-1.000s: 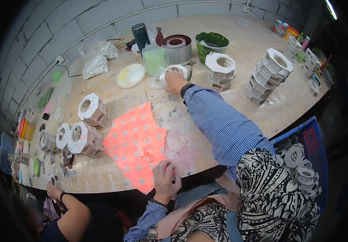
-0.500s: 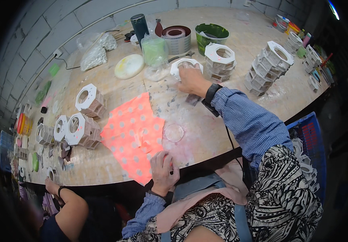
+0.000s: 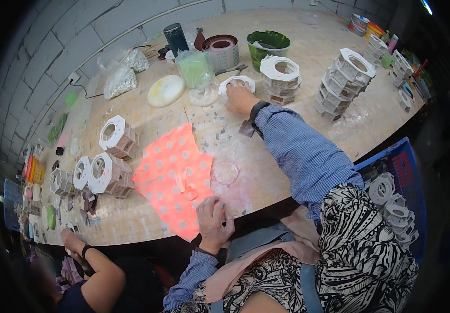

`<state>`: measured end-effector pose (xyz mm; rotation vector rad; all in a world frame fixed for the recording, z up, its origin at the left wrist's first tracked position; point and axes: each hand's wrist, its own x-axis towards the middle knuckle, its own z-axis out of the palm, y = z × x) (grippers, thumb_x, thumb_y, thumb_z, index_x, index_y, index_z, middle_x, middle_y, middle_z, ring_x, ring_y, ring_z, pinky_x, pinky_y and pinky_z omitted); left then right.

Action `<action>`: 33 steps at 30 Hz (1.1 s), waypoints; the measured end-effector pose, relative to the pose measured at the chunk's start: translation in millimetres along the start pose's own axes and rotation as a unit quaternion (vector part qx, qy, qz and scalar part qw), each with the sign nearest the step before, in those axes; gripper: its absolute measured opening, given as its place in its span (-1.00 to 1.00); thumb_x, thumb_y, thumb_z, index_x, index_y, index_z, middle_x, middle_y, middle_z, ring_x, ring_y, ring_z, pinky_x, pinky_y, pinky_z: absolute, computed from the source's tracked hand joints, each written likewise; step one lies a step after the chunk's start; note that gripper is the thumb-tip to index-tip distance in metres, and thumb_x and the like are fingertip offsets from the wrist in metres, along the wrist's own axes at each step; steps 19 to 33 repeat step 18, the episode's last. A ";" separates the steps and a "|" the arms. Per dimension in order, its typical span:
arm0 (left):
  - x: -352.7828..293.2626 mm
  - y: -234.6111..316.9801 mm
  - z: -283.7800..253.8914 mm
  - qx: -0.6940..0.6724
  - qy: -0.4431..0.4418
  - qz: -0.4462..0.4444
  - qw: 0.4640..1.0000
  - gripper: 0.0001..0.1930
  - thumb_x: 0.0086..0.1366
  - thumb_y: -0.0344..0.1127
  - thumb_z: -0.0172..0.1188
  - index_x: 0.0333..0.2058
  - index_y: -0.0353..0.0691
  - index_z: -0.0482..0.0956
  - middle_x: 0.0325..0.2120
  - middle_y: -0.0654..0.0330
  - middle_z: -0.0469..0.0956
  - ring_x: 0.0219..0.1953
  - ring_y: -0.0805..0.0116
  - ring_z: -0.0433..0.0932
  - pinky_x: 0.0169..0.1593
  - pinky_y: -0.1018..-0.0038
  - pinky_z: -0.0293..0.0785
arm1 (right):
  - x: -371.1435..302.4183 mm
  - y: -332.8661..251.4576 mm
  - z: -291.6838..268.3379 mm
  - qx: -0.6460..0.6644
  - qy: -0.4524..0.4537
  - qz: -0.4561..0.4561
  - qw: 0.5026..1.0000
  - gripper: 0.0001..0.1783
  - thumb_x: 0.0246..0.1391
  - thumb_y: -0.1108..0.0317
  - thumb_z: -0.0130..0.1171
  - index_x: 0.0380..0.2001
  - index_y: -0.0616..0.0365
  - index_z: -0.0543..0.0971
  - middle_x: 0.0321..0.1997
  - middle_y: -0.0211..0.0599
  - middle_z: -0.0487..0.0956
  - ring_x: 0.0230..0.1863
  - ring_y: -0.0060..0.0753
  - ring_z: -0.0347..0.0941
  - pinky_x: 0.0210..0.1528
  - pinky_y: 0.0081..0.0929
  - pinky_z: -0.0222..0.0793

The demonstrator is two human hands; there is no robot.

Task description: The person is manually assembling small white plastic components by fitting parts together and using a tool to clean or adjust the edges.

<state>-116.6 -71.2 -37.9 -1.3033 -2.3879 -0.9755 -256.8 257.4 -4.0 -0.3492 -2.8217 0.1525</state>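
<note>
At the middle of the table, my right hand (image 3: pixel 240 98) is closed on a white octagonal frame (image 3: pixel 224 89), its fingers reaching into the round opening. The frame rests beside a short stack of similar octagonal pieces (image 3: pixel 281 73). My left hand (image 3: pixel 215 221) lies at the table's front edge with its fingers curled. A bit of red shows by those fingers, too small to name. Just beyond and left of that hand, an orange cloth with grey dots (image 3: pixel 170 169) is spread flat. A clear round disc (image 3: pixel 226 172) lies to the cloth's right, and a small dark square piece (image 3: pixel 246 128) sits under my right wrist.
Octagonal pieces stand left (image 3: pixel 107 175) and in a tall stack (image 3: pixel 340 88) at right. Behind are a green bucket (image 3: pixel 261 49), a sandpaper roll (image 3: pixel 225 55) and a pale round disc (image 3: pixel 166 91). A blue crate (image 3: pixel 410 177) stands right; a co-worker's arm (image 3: pixel 102 271) is lower left.
My right hand stays on the white frame, and my left hand holds much the same curled pose. The view has shifted slightly. The co-worker's hand at lower left has moved a little.
</note>
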 end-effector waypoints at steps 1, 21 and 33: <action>-1.0 -1.1 -0.2 0.001 0.000 -0.001 1.000 -0.68 -0.12 -0.48 0.14 -0.29 -0.29 0.42 -0.23 0.03 0.38 -0.14 0.04 0.36 -0.09 0.22 0.27 | -1.4 -0.2 -1.4 0.001 -0.001 0.000 1.000 -0.60 -0.27 0.25 0.12 -0.31 0.27 0.51 -0.11 0.10 0.43 -0.10 0.03 0.41 0.03 0.01 0.12; 0.1 -4.0 -1.8 -0.016 -0.005 -0.006 1.000 -0.71 -0.10 -0.46 0.14 -0.30 -0.25 0.41 -0.21 0.04 0.37 -0.12 0.01 0.34 -0.06 0.20 0.26 | 43.4 13.1 -30.6 -0.094 -0.042 0.114 0.988 -0.43 -0.20 0.14 0.19 -0.07 0.17 0.48 0.04 -0.03 0.38 0.04 -0.03 0.30 0.02 -0.03 0.16; 0.1 -4.0 -1.8 -0.016 -0.005 -0.006 1.000 -0.71 -0.10 -0.46 0.14 -0.30 -0.25 0.41 -0.21 0.04 0.37 -0.12 0.01 0.34 -0.06 0.20 0.26 | 43.4 13.1 -30.6 -0.094 -0.042 0.114 0.988 -0.43 -0.20 0.14 0.19 -0.07 0.17 0.48 0.04 -0.03 0.38 0.04 -0.03 0.30 0.02 -0.03 0.16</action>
